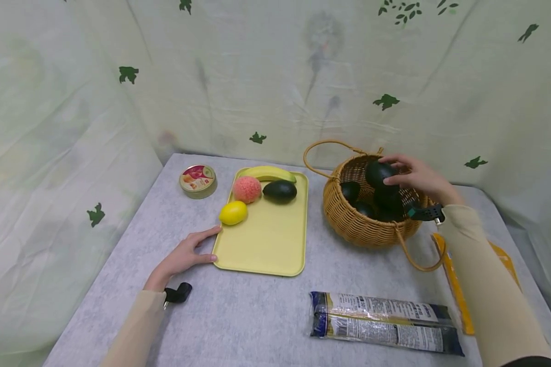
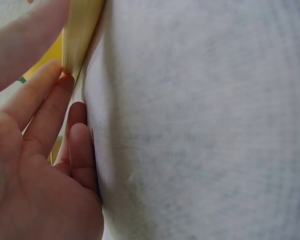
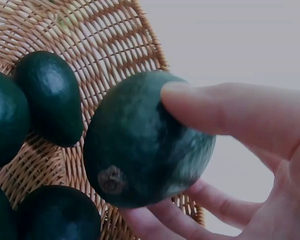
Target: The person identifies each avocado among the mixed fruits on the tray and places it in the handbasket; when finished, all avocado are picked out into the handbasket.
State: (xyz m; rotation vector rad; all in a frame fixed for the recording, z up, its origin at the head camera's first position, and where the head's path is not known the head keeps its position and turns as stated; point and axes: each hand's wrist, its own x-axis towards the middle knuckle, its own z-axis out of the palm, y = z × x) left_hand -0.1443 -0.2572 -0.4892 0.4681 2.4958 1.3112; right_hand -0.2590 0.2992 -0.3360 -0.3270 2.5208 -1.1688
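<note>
My right hand (image 1: 420, 178) grips a dark green avocado (image 3: 145, 140) between thumb and fingers, at the mouth of a wicker basket (image 1: 362, 232). Below it, more avocados (image 3: 47, 97) lie inside the basket. On the left, my left hand (image 1: 188, 255) touches the near left edge of a yellow tray (image 1: 266, 250) with fairly straight fingertips. The tray bears a banana (image 1: 268, 173), a pink bumpy ball-like thing (image 1: 246, 189), a lemon (image 1: 233, 213) and one avocado (image 1: 279, 191). Seen from the left wrist, the fingers (image 2: 50, 115) meet the tray's rim.
A round tin (image 1: 198, 182) stands left of the tray, near the back. Two joined long printed packets (image 1: 385, 323) lie at the front right. An orange package (image 1: 456, 285) is partly hidden under the right forearm. Patterned curtains (image 1: 275, 76) close off the back and sides.
</note>
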